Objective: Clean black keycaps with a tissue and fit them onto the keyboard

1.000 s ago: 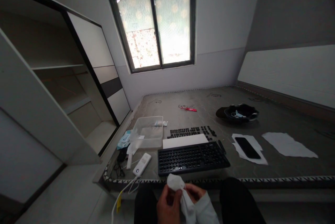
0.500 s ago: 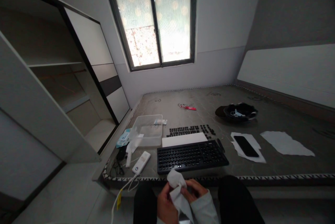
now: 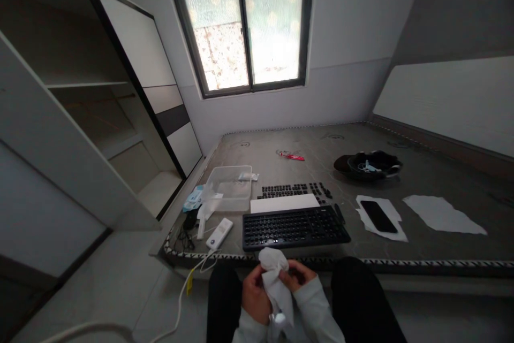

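Note:
My left hand [image 3: 256, 296] and my right hand [image 3: 299, 275] both grip a crumpled white tissue [image 3: 277, 277], low in front of the bed edge. Its upper end bunches above my fingers and the rest hangs down between my wrists. Whether anything is wrapped inside is hidden. Just beyond my hands lies a black keyboard [image 3: 297, 227]. A white strip [image 3: 284, 203] sits behind it, and rows of loose black keycaps [image 3: 287, 190] are spread farther back.
On the mattress [image 3: 305, 145] at left are a clear plastic box [image 3: 231, 201], a blue-and-white packet [image 3: 194, 198] and a white power strip [image 3: 219, 234]. To the right are a phone [image 3: 378, 216] on white paper, another paper sheet [image 3: 444, 214] and a dark cap [image 3: 367, 166].
The view has tilted down slightly, so the bed things sit a little higher. My hands still hold the tissue, which has shifted and bunched differently between my fingers.

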Tool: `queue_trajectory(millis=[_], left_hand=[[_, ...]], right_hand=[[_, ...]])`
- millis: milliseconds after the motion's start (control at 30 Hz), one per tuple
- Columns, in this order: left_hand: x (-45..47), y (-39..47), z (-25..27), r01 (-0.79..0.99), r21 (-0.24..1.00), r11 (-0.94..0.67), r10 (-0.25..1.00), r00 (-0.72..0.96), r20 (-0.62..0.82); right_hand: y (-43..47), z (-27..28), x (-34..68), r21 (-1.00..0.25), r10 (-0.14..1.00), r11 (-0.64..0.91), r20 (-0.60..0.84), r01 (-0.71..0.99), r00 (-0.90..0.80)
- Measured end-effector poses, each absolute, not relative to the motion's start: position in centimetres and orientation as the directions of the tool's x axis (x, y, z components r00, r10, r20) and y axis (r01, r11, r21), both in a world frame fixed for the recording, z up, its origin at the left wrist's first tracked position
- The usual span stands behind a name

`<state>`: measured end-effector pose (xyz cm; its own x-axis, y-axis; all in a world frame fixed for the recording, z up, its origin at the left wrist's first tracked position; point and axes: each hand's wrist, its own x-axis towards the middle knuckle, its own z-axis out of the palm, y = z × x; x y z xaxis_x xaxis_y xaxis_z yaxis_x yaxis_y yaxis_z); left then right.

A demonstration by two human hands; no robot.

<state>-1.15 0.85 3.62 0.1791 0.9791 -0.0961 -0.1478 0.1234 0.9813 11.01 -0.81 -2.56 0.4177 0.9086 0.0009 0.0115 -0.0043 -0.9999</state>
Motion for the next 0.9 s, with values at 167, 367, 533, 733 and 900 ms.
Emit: queue_trajectory(millis=[167,367,533,733,900], left_hand=[[-1.1,0.8,3.4,-0.263,0.946,0.189,0.971,0.194,-0.141],[-0.8,0.4,3.1,-0.238,0.958,0.160,0.978,0.169,-0.122],[-0.7,0.6,2.8,-0.292,0.936,0.197,0.973,0.178,-0.150],[-0.8,0.5,3.1,-0.196,0.973,0.120,0.985,0.147,-0.092],[-0.6,0.4,2.8,-0.108,0.986,0.126,0.982,0.155,-0.108]], right_hand=[[-1.2,-1.6,10.3,-0.991,0.918,0.033,-0.021,-0.129,0.396],[-1.5,-1.2,10.6,-0.997,0.921,-0.018,-0.043,-0.070,0.387],[-1.4,-1.6,10.7,-0.987,0.906,-0.016,-0.081,-0.158,0.415],[-1.4,-1.2,11.0,-0.974,0.911,-0.005,-0.097,-0.225,0.401],[-1.5,-1.1,11.4,-0.988,0.909,0.021,-0.045,-0.153,0.414]])
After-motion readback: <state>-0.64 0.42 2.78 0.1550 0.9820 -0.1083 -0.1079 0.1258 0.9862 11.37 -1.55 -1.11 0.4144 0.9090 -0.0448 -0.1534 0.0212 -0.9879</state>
